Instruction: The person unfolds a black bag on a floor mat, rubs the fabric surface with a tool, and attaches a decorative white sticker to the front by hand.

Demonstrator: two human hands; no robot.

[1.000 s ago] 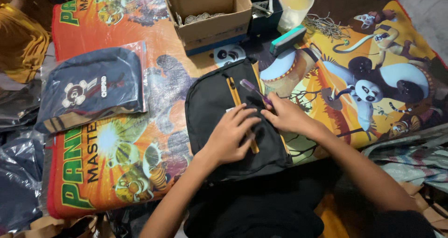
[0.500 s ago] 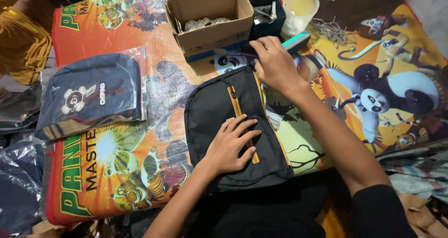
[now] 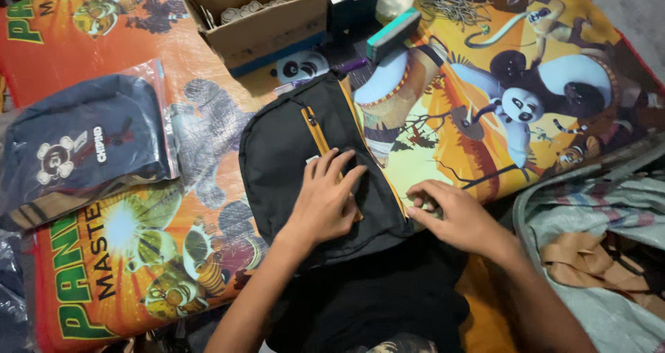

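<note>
Overhead view from the head camera. A black bag (image 3: pixel 291 159) with an orange zip line lies flat near the middle of a cartoon-printed cloth (image 3: pixel 485 69) spread over the working surface; its near edge meets the dark clothing of the person at the bottom of the view. The left hand (image 3: pixel 325 200) rests palm down on the lower half of the bag, fingers (image 3: pixel 339 169) extended and slightly spread, pressing the fabric rather than gripping it. The right hand (image 3: pixel 450 211) sits just beside the bag's right edge, on the cloth, with its fingers curled toward the bag's seam; whether it pinches anything there cannot be told.

To the left of the bag, well apart from it, lies a dark blue bag in a clear plastic sleeve (image 3: pixel 86 142), printed with a small white figure. Beyond the black bag, at the far edge, stands an open cardboard box (image 3: pixel 267 24) holding small pale round pieces. A teal and black block (image 3: pixel 393 33) lies tilted just right of the box, near the bag's top corner. A tangle of thin cords (image 3: pixel 450 3) lies farther right on the cloth. At the right margin, a grey woven sack (image 3: pixel 589 221) lies open, with tan material inside.
</note>
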